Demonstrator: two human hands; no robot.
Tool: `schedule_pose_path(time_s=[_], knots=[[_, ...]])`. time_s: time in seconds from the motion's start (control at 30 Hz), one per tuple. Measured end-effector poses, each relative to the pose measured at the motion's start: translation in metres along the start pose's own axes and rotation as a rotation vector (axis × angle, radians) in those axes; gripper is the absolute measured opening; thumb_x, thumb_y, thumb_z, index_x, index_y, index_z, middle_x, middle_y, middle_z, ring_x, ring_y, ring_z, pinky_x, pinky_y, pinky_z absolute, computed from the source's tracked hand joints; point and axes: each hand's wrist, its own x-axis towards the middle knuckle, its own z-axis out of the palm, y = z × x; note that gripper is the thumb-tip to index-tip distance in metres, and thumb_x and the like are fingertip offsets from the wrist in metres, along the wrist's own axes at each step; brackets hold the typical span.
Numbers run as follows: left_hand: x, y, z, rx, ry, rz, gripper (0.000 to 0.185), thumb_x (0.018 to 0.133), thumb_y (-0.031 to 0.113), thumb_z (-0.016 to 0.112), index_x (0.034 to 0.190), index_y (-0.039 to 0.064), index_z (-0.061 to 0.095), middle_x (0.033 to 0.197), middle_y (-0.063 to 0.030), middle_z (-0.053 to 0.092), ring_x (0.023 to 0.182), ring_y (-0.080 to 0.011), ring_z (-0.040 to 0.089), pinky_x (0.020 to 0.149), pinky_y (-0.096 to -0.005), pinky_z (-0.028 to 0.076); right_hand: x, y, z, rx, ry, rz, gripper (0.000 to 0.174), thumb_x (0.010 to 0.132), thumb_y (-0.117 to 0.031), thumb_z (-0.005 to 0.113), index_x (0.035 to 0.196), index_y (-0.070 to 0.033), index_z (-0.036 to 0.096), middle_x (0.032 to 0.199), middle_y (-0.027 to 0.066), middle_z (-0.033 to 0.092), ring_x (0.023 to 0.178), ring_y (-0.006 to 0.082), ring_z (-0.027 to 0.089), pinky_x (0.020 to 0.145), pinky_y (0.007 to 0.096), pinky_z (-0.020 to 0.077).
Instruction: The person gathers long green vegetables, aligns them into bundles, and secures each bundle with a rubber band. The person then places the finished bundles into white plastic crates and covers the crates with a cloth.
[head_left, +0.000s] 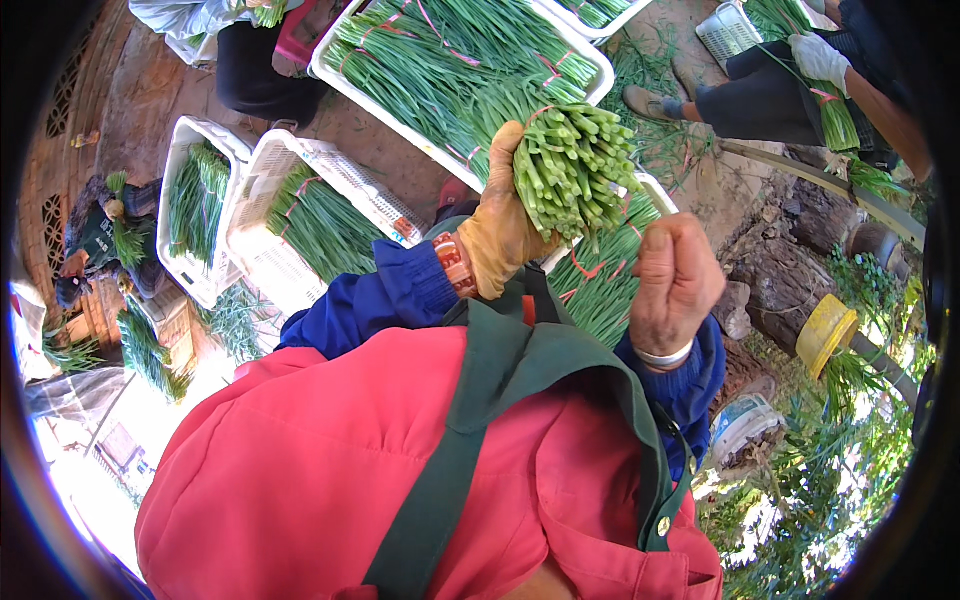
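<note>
My left hand (497, 225), in a worn yellow-orange glove, grips a thick bundle of what look like garlic chives (577, 172). The cut stem ends face up and to the right. A pink tie shows across the bundle near my thumb. My right hand (677, 277) is bare and closed in a fist just right of and below the stems, apart from them. Nothing shows between its fingers. Beyond the bundle lies a large white plastic crate (394, 124) filled with tied chives. Under my hands, another white crate (661, 196) holds more bundles, partly hidden.
Two white crates of chives, a wider one (244, 217) and a narrower one (166, 225), stand at the left. A co-worker's white-gloved hand (821, 60) holds a bundle at the upper right. Logs (780, 285), a yellow bucket (825, 335) and a white bucket (742, 427) lie right.
</note>
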Motion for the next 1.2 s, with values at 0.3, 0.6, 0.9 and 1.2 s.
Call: schedule_pose_path(time_s=[0.3,0.6,0.9,1.2], knots=[[0.0,-0.005,-0.006,0.044,0.23,-0.053,0.07,0.087,0.065,0.048,0.134,0.013,0.052,0.127,-0.0105,0.058,0.11,-0.0267,0.059,0.093,-0.0448,0.05,0.017,-0.016,0.007,-0.121,0.148,0.022,0.021,0.076,0.007,0.068,0.093,-0.002,0.061,0.084,0.0079,0.058,0.057,0.0152,0.052,0.052,0.0266,0.0439],[-0.011,-0.005,-0.001,0.112,0.259,-0.013,0.067,0.088,0.065,0.046,0.132,0.015,0.051,0.128,-0.0085,0.058,0.113,-0.0276,0.057,0.096,-0.0499,0.047,0.017,-0.004,0.009,-0.138,0.045,0.043,0.018,0.081,0.001,0.064,0.098,-0.006,0.065,0.085,0.0094,0.059,0.071,0.0247,0.061,0.063,0.0337,0.0489],[-0.02,0.0,-0.01,0.027,0.3,-0.075,0.064,0.086,0.064,0.051,0.129,0.016,0.054,0.124,-0.0077,0.06,0.11,-0.0274,0.059,0.093,-0.0515,0.049,0.023,0.001,0.001,-0.073,-0.148,-0.001,0.013,0.079,0.003,0.062,0.091,-0.004,0.061,0.084,0.0127,0.06,0.073,0.0315,0.061,0.065,0.0375,0.0484],[-0.029,-0.003,-0.012,0.079,0.293,-0.08,0.07,0.088,0.065,0.046,0.134,0.013,0.05,0.127,-0.01,0.058,0.113,-0.0275,0.058,0.098,-0.0479,0.047,0.016,0.006,0.003,-0.026,-0.198,0.085,0.015,0.08,0.004,0.06,0.093,-0.004,0.062,0.083,0.0141,0.059,0.073,0.0343,0.06,0.064,0.0389,0.0477]])
